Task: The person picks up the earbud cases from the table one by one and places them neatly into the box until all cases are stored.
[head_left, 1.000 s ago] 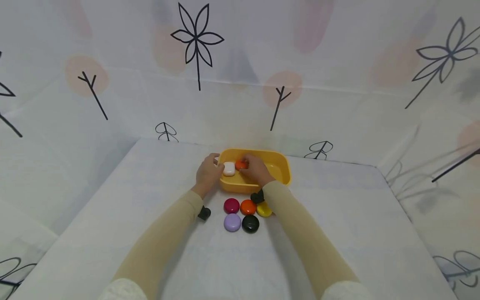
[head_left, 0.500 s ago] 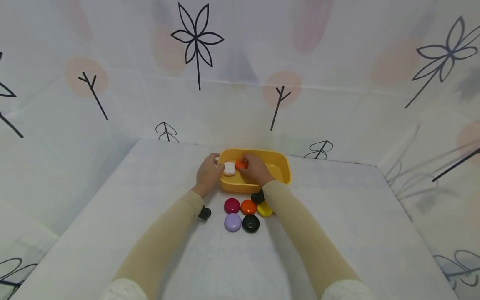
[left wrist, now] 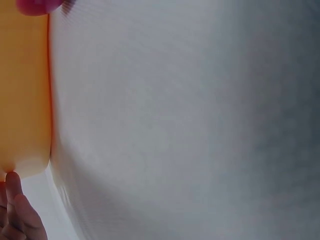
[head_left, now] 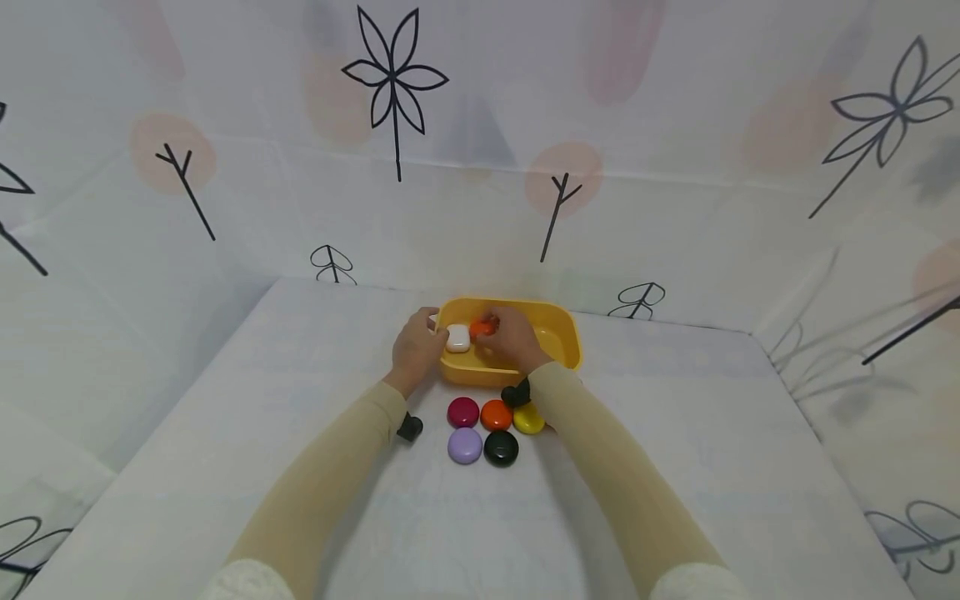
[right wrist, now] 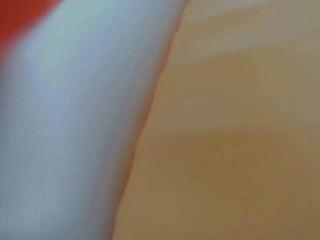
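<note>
In the head view, my left hand [head_left: 417,350] grips the left end of a yellow plastic tray [head_left: 487,378], thumb at its rim. The left wrist view shows fingers [left wrist: 20,210] against the tray's corner. Inside the tray, my right hand [head_left: 516,340] pinches a glossy orange-red round piece [head_left: 480,331], partly covered by the fingers. Beside it, at the tray's left end, lies a white rounded-square piece [head_left: 458,338]. The right wrist view is blurred and does not show the fingers.
Several smooth round pieces lie in front of the tray: crimson [head_left: 462,412], orange [head_left: 497,415], yellow [head_left: 528,419], lavender [head_left: 465,446] and black [head_left: 501,448]. The right sleeve [head_left: 592,446] passes just beside the yellow one. A patterned cloth [head_left: 465,225] rises behind the white table.
My right fingers have shifted slightly on the orange-red piece, and its visible part looks a little different. The left hand, the tray and the pieces on the table stay put.
</note>
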`<control>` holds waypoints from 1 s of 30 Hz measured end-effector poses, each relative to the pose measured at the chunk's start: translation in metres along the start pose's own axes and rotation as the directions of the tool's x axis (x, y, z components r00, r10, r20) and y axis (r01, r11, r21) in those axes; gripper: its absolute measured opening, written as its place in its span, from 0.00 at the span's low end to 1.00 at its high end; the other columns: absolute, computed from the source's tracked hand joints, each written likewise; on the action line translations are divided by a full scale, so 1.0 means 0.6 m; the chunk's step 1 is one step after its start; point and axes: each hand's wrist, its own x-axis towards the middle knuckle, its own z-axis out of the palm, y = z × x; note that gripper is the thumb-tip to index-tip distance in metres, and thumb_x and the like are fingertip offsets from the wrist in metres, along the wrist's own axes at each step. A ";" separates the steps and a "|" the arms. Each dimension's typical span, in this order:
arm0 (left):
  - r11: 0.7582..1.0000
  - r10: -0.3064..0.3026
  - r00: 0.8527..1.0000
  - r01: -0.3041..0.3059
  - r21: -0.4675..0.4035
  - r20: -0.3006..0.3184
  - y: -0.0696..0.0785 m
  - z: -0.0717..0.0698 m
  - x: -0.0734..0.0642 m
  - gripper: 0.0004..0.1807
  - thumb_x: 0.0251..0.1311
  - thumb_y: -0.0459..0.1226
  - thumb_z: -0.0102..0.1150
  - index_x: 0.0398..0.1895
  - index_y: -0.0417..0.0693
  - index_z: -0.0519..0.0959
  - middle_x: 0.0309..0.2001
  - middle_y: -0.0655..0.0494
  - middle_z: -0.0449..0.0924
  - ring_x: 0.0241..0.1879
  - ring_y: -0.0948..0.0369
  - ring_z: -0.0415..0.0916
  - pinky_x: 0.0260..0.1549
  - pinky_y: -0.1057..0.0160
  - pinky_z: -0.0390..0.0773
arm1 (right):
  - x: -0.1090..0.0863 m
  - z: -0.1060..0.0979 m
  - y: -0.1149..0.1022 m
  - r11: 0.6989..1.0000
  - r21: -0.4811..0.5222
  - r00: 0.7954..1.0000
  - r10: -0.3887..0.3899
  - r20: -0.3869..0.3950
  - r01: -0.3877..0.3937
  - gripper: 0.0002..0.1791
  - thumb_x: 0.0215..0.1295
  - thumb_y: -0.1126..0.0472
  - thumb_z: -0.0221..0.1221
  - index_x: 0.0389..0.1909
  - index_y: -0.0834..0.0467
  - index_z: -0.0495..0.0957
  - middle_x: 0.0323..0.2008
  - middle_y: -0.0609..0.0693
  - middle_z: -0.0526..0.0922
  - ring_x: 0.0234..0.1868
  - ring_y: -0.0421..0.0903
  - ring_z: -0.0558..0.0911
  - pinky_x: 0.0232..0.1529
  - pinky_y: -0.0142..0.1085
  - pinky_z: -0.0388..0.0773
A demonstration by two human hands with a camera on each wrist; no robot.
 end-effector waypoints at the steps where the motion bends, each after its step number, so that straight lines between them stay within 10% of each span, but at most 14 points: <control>1: 1.000 0.000 1.000 0.000 0.002 -0.001 0.000 0.000 0.000 0.25 0.50 0.45 0.48 0.55 0.55 0.66 0.39 0.57 0.72 0.32 0.59 0.70 0.29 0.63 0.69 | -0.001 -0.001 0.000 1.000 0.008 1.000 -0.005 0.000 0.005 0.18 0.47 0.51 0.62 0.40 0.49 0.73 0.36 0.43 0.74 0.38 0.44 0.70 0.41 0.34 0.72; 30: 1.000 -0.005 1.000 0.005 0.028 0.017 0.001 -0.002 0.001 0.25 0.52 0.45 0.47 0.56 0.54 0.65 0.40 0.55 0.72 0.33 0.59 0.70 0.33 0.61 0.72 | -0.064 -0.053 0.009 0.987 0.056 0.984 -0.145 -0.099 0.151 0.17 0.47 0.50 0.62 0.40 0.46 0.75 0.37 0.41 0.76 0.44 0.47 0.72 0.46 0.39 0.70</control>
